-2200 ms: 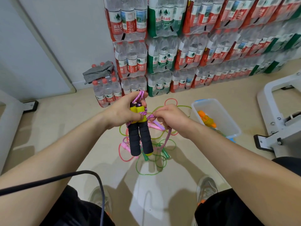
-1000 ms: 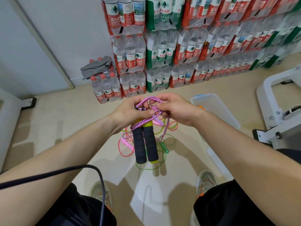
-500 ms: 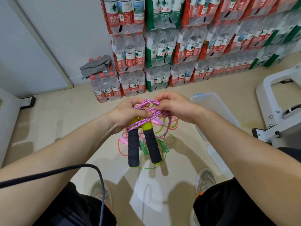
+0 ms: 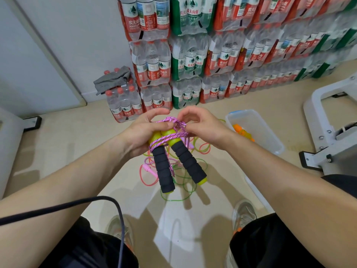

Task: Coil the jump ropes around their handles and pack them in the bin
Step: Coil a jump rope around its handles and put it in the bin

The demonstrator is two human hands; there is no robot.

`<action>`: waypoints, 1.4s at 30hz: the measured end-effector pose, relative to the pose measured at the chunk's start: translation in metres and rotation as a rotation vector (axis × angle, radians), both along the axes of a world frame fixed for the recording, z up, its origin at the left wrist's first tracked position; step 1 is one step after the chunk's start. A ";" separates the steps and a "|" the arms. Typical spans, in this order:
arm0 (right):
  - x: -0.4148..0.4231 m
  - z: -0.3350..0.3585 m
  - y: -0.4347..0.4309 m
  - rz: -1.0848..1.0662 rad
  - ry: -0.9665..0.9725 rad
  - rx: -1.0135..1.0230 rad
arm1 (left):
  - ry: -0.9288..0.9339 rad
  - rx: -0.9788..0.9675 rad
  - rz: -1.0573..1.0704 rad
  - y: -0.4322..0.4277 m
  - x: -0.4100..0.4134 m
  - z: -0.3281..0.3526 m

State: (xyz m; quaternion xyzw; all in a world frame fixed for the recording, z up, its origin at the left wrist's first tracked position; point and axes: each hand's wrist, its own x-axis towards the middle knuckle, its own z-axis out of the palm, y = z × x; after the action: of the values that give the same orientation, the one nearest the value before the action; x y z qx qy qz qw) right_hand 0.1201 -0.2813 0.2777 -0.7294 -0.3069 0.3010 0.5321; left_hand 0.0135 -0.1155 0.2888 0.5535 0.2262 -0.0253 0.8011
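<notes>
The two handles [image 4: 164, 171] are being gripped together at their yellow tops by the left hand [image 4: 143, 132], in the air above the floor. The purple braided rope [image 4: 170, 139] is being pinched just beside them by the curled fingers of the right hand [image 4: 202, 128]. The rope is being judged as light, soft and limp, so its turns are probably slipping loose easily; the black foam is offering the surest hold. The bin [image 4: 270, 138] is standing near, on the right side, with orange pieces inside. On the bottle packs [image 4: 152, 68] the label "农夫山泉" is being read.
</notes>
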 end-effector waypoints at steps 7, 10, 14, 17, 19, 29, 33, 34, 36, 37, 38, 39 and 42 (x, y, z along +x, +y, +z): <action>-0.002 -0.007 0.000 -0.027 -0.060 -0.030 | -0.029 0.081 -0.066 0.003 -0.004 0.003; -0.004 -0.007 0.001 -0.025 -0.108 -0.003 | -0.040 0.113 -0.105 0.004 -0.004 0.005; -0.008 -0.005 0.002 0.001 -0.184 0.018 | -0.037 0.127 -0.130 0.003 -0.003 0.004; -0.005 -0.007 0.002 0.018 -0.233 -0.021 | -0.037 0.192 -0.135 0.002 -0.003 0.002; -0.003 -0.010 0.001 0.015 -0.209 -0.074 | -0.043 0.292 -0.150 0.001 -0.003 -0.001; -0.001 -0.014 0.000 0.061 -0.534 -0.318 | 0.043 0.711 -0.137 -0.002 0.000 -0.010; 0.000 -0.017 0.002 0.105 -0.615 -0.449 | 0.044 0.850 -0.189 -0.004 0.001 -0.019; 0.001 -0.018 0.003 0.089 -0.591 -0.458 | 0.037 0.891 -0.201 -0.004 0.001 -0.020; 0.001 -0.019 0.004 0.031 -0.480 -0.455 | 0.031 0.970 -0.216 -0.003 0.002 -0.023; 0.002 -0.019 0.005 0.005 -0.408 -0.441 | 0.032 0.998 -0.217 -0.003 0.002 -0.024; 0.002 -0.018 0.005 -0.011 -0.334 -0.427 | 0.031 1.018 -0.215 -0.003 0.001 -0.026; 0.003 -0.019 0.005 -0.017 -0.266 -0.413 | 0.030 1.036 -0.207 -0.004 0.001 -0.028; 0.005 -0.021 0.004 -0.008 -0.140 -0.389 | 0.028 1.093 -0.175 -0.004 0.002 -0.032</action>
State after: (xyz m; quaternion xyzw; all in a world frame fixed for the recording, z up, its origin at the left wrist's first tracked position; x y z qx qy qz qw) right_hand 0.1255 -0.2776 0.2565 -0.8388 -0.2762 0.3011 0.3597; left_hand 0.0150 -0.1194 0.2566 0.9051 0.1702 0.0219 0.3889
